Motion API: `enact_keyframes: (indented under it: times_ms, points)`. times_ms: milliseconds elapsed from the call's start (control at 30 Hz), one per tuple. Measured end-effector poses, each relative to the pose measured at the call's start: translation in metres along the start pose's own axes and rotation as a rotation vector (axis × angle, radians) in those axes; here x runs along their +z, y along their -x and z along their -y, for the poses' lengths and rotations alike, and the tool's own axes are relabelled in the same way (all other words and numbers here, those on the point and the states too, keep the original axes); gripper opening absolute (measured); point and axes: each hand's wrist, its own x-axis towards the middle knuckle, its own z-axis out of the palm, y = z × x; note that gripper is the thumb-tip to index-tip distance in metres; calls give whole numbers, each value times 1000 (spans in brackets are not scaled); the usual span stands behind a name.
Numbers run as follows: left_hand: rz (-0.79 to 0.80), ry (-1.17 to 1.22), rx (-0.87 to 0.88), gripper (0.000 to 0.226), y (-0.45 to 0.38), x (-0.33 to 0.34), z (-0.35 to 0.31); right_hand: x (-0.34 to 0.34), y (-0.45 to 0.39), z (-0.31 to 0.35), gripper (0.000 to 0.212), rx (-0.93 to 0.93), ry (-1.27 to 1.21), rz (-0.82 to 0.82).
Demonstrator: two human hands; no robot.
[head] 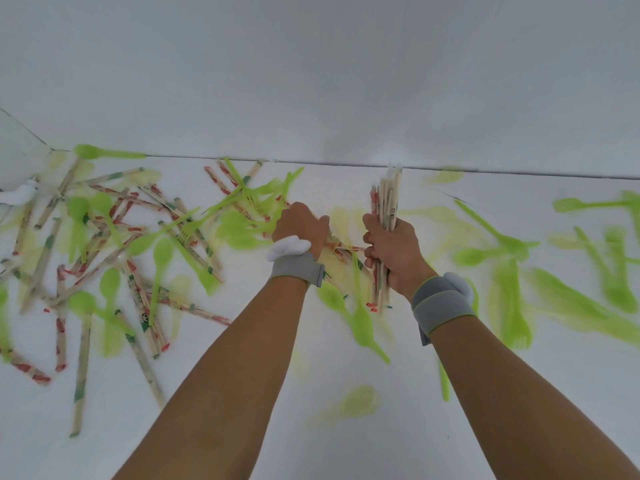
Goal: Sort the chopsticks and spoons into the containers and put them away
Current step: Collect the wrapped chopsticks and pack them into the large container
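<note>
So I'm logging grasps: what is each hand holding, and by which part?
The right hand grips a bundle of wrapped chopsticks around its middle, upright. The left hand reaches into the pile; its grip cannot be told.

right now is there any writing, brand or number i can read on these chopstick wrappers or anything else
No text can be read in this picture.
Loose wrapped chopsticks: red and green printed marks on the paper sleeves, too blurred to read.
Chopstick bundle gripped in the right hand: a small dark mark on a wrapper, too small to read.
Green plastic spoons: no marking visible.
Grey wristbands: no lettering visible.
</note>
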Motion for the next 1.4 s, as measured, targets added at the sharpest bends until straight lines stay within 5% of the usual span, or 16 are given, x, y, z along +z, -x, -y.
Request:
enact_keyframes:
  times_ms: [233, 433, 800, 967, 1200, 1400]
  points:
    - [47, -49, -50, 27, -6, -1, -8, -7, -1, 2, 17, 3, 29, 11]
    - [-8, 164, -147, 31, -6, -15, -16, -10, 1, 7, 22, -7, 44, 41]
    - [-392, 421, 483, 11, 25, -58, -23, -6, 11, 13, 20, -35, -5, 62]
    - [-148, 585, 513, 11, 44, -63, -28, -3, 17, 15, 39, -20, -70, 78]
    - [235, 544, 278, 20, 64, -45, -44, -2, 21, 16, 62, -42, 14, 52]
    - [230, 639, 140, 20, 68, -33, -52, -6, 15, 10, 58, -76, -49, 94]
